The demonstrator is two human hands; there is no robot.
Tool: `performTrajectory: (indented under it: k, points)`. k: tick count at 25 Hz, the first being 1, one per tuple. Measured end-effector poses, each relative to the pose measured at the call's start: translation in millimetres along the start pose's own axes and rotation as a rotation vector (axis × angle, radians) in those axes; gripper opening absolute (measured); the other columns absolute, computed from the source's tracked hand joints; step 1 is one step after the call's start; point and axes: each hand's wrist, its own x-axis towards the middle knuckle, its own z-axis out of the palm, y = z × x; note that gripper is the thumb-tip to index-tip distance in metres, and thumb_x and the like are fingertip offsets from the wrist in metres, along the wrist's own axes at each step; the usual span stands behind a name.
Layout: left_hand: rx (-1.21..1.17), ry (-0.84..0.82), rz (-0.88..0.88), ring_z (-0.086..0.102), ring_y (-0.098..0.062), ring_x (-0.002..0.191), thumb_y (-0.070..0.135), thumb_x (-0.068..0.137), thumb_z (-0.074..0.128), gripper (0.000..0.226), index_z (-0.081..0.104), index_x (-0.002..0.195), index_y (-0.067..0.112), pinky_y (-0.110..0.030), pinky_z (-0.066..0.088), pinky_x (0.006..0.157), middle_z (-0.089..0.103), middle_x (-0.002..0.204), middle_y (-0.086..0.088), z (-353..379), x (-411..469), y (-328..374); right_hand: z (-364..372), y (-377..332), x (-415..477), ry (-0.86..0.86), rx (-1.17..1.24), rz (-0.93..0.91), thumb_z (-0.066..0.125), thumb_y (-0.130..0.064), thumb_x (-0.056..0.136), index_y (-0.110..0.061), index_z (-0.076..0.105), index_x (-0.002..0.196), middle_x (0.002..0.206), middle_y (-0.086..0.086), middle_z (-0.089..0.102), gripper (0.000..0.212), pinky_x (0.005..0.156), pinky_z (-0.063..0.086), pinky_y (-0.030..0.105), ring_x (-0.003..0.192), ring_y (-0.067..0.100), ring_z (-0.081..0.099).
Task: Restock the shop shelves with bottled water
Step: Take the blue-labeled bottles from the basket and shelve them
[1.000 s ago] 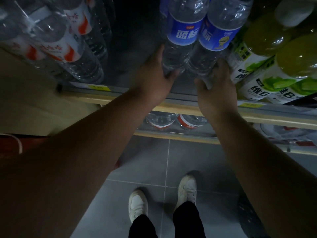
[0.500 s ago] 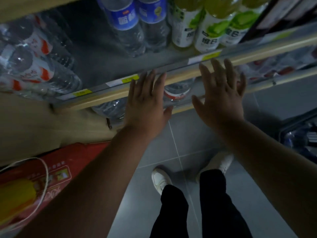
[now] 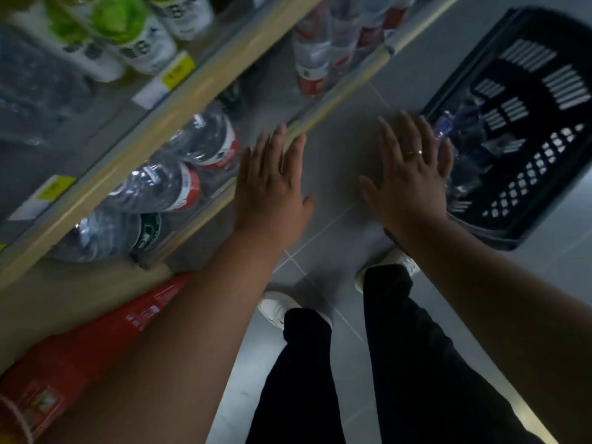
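Note:
My left hand (image 3: 272, 184) hovers with straight fingers over the grey floor, just off the front edge of the lower shelf (image 3: 323, 107). My right hand (image 3: 410, 174), fingers spread and a ring on one, is beside the rim of a black plastic basket (image 3: 541, 129) that holds clear water bottles (image 3: 461, 145). Neither hand holds anything. Red-labelled water bottles (image 3: 173, 184) lie on the lower shelf at the left. More red-capped bottles (image 3: 314, 56) stand further along it.
Green-labelled drink bottles (image 3: 134, 43) stand on the upper shelf (image 3: 179, 100), which carries yellow price tags. A red carton (image 3: 96, 344) sits on the floor at the lower left. My legs and white shoes (image 3: 275, 307) are below on the tiled floor.
Both hands let go of the blue-labelled bottles on the upper shelf and came away. The view swung down and right, and the black basket came into sight beside my right hand.

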Motion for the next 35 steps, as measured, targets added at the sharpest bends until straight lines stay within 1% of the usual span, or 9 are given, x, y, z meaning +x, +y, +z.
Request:
performTrajectory:
  k: [3,8,13,16,22,25,29,32,35]
  points:
    - [0.013,-0.086,0.062,0.034,-0.045,0.139,0.033,0.075,0.076,0.085,0.038,0.145,0.004,-0.057,0.027,0.112,0.037,0.150,-0.026,16.9,32.4,50.1,4.9,61.4,1.6,-0.020,0.045,0.099,0.056,-0.042,0.092,-0.032,0.004,0.154,0.163,0.002,-0.001,0.082,0.119,-0.007,0.048,0.150,0.023,-0.007]
    - [-0.001,-0.228,0.136,0.011,-0.036,0.149,0.040,0.089,0.061,0.084,0.017,0.154,0.011,-0.045,0.010,0.121,0.015,0.161,-0.019,38.4,83.9,135.9,9.4,151.5,2.9,-0.068,0.134,0.248,0.057,-0.042,0.090,-0.033,0.009,0.154,0.163,0.001,0.004,0.080,0.119,-0.005,0.048,0.150,0.023,-0.002]
    - [-0.002,-0.363,0.160,0.003,-0.032,0.150,0.040,0.092,0.058,0.082,0.012,0.155,0.013,-0.040,0.006,0.122,0.009,0.162,-0.016,63.2,130.6,201.6,11.6,220.3,4.2,-0.118,0.211,0.371,0.059,-0.044,0.089,-0.033,0.011,0.154,0.162,0.003,0.009,0.081,0.120,-0.002,0.048,0.149,0.025,0.004]
    - [0.006,-0.437,0.165,0.000,-0.030,0.151,0.040,0.094,0.055,0.081,0.009,0.155,0.015,-0.038,0.005,0.122,0.006,0.163,-0.013,75.3,154.3,225.4,13.4,245.0,10.1,-0.138,0.252,0.427,0.058,-0.047,0.090,-0.033,0.009,0.154,0.162,0.003,0.010,0.081,0.120,-0.002,0.047,0.149,0.025,0.005]
    - [0.056,-0.562,0.221,-0.003,-0.028,0.151,0.040,0.095,0.054,0.079,0.009,0.155,0.016,-0.039,0.007,0.123,0.006,0.163,-0.011,121.6,192.1,246.6,45.5,269.7,33.1,-0.154,0.324,0.514,0.058,-0.045,0.090,-0.032,0.008,0.154,0.162,0.005,0.011,0.082,0.119,0.000,0.045,0.149,0.025,0.007]
    - [0.070,-0.618,0.268,-0.003,-0.027,0.151,0.038,0.094,0.057,0.081,0.009,0.155,0.017,-0.039,0.007,0.122,0.005,0.163,-0.010,157.4,215.5,253.2,74.7,278.3,56.0,-0.159,0.385,0.545,0.059,-0.044,0.089,-0.030,0.010,0.154,0.160,0.007,0.016,0.083,0.119,0.008,0.045,0.148,0.027,0.012]
    - [-0.074,-0.673,0.176,0.003,-0.025,0.150,0.033,0.091,0.063,0.081,0.015,0.154,0.016,-0.038,0.011,0.122,0.011,0.162,-0.008,203.1,238.2,259.2,121.1,297.8,96.9,-0.144,0.467,0.594,0.062,-0.040,0.089,-0.027,0.011,0.154,0.160,0.010,0.017,0.084,0.116,0.022,0.045,0.146,0.029,0.017]
    - [-0.090,-0.687,0.187,0.006,-0.023,0.150,0.031,0.091,0.063,0.081,0.016,0.154,0.015,-0.036,0.010,0.122,0.012,0.162,-0.007,224.1,245.0,249.3,158.0,312.8,132.1,-0.129,0.475,0.661,0.066,-0.036,0.086,-0.027,0.013,0.153,0.159,0.008,0.018,0.086,0.113,0.028,0.045,0.144,0.030,0.021]
    - [-0.108,-0.669,0.176,0.007,-0.023,0.149,0.030,0.090,0.064,0.079,0.018,0.153,0.018,-0.036,0.013,0.121,0.014,0.162,-0.005,239.5,249.1,232.2,199.7,317.4,166.3,-0.139,0.462,0.658,0.057,-0.035,0.091,-0.027,0.017,0.152,0.157,0.007,0.021,0.074,0.109,0.032,0.048,0.141,0.031,0.026]
